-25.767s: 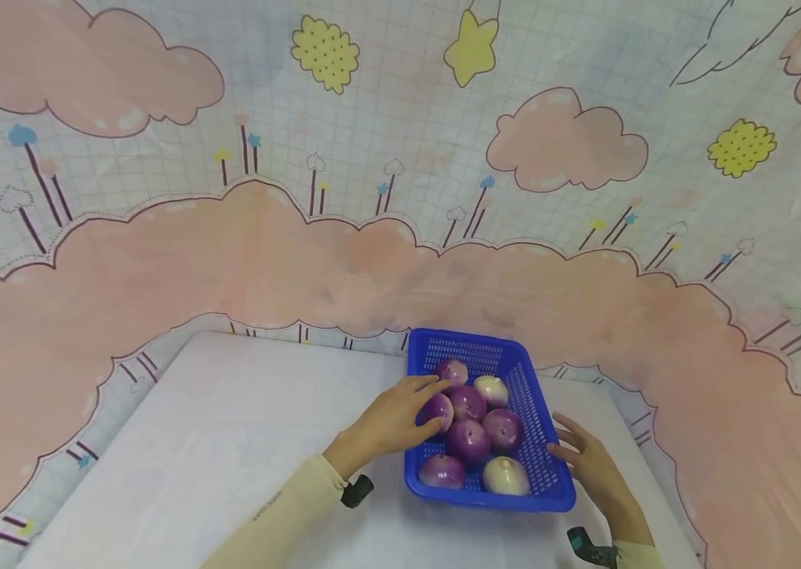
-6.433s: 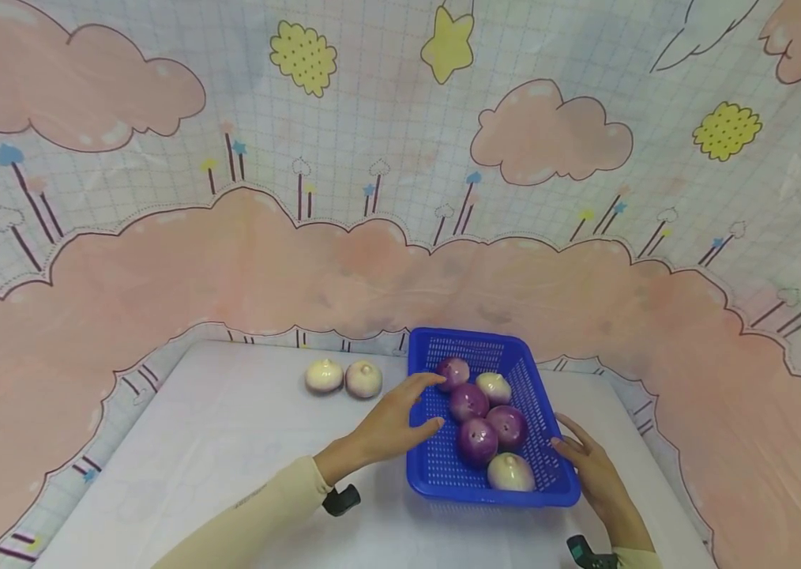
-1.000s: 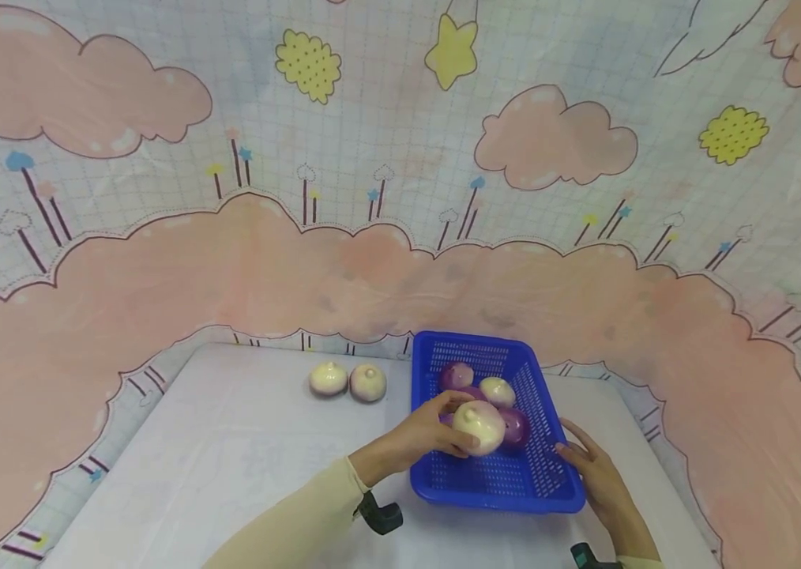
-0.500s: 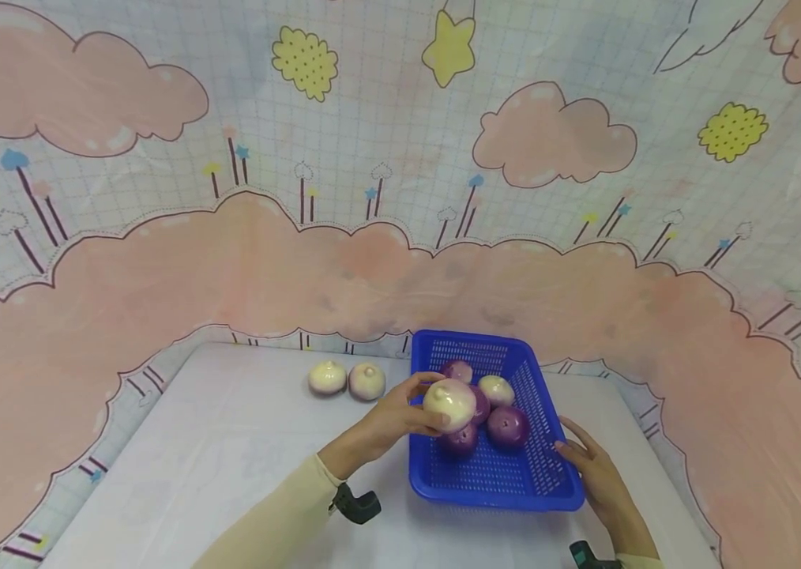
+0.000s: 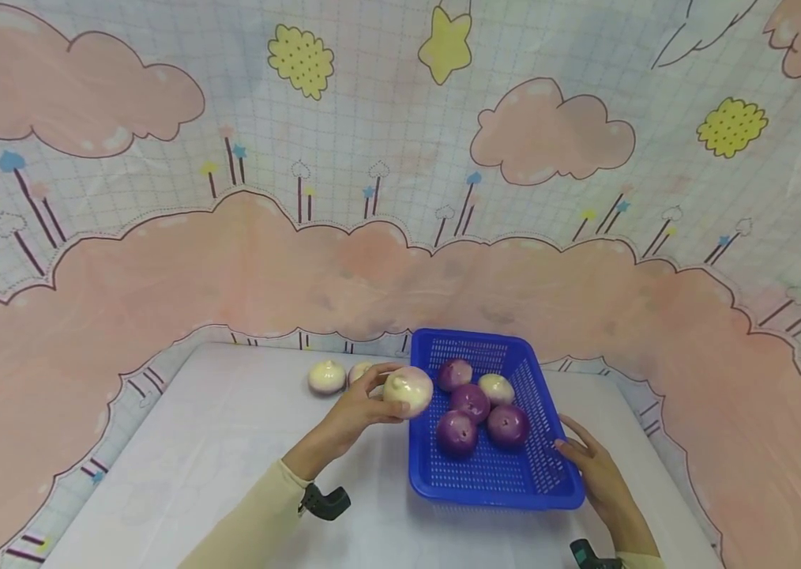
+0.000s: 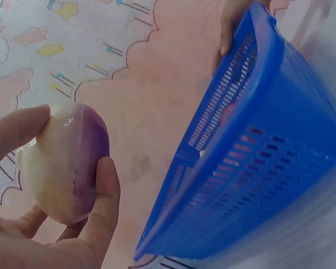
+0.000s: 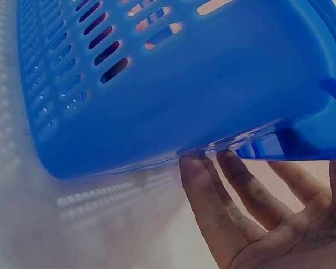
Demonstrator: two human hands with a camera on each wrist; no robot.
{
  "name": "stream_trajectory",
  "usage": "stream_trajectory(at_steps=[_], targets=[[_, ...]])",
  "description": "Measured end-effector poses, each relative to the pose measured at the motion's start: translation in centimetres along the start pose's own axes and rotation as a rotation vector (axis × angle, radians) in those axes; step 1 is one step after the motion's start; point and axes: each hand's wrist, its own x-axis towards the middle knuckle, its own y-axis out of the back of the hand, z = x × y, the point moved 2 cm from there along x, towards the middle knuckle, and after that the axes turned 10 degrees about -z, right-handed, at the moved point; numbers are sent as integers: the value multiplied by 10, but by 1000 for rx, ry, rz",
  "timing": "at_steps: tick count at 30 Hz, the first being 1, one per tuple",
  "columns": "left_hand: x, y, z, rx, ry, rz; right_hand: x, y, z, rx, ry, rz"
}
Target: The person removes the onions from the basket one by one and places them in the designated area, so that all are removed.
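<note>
In the head view my left hand (image 5: 358, 411) grips an onion (image 5: 408, 392), white at the top and purple below, in the air left of the blue basket (image 5: 496, 501). The left wrist view shows thumb and fingers around this onion (image 6: 64, 162), its purple side facing the basket (image 6: 268, 168). Several purple onions (image 5: 470, 405) and one white-topped onion (image 5: 496, 390) lie in the basket. My right hand (image 5: 596, 466) rests at the basket's right side; in the right wrist view its nearly straight fingers (image 7: 212, 207) touch the outer wall.
At the table's back left sit two white-topped onions, one in full view (image 5: 327, 378) and the other (image 5: 359, 371) partly hidden behind my left hand. The white table (image 5: 180, 458) meets a patterned backdrop (image 5: 344, 276) behind it.
Over the last second my left hand has carried the white-topped onion leftward out of the basket. Earlier, two onions went from basket to table. My right hand has stayed at the basket.
</note>
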Motion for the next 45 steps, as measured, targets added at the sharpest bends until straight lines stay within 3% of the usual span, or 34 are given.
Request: stream_trajectory(at_steps=[7,18,32,45], targets=[[-7,19,-14,51,27,103,1,1,1,-6,1,-2],[-15,36,-33,179,57,238,1,1,2,-12,3,-7],[-11,54,-59,277,153,305,0,0,0,-13,-1,-4],[2,64,-81,506,210,348,0,0,1,-11,-4,-1]])
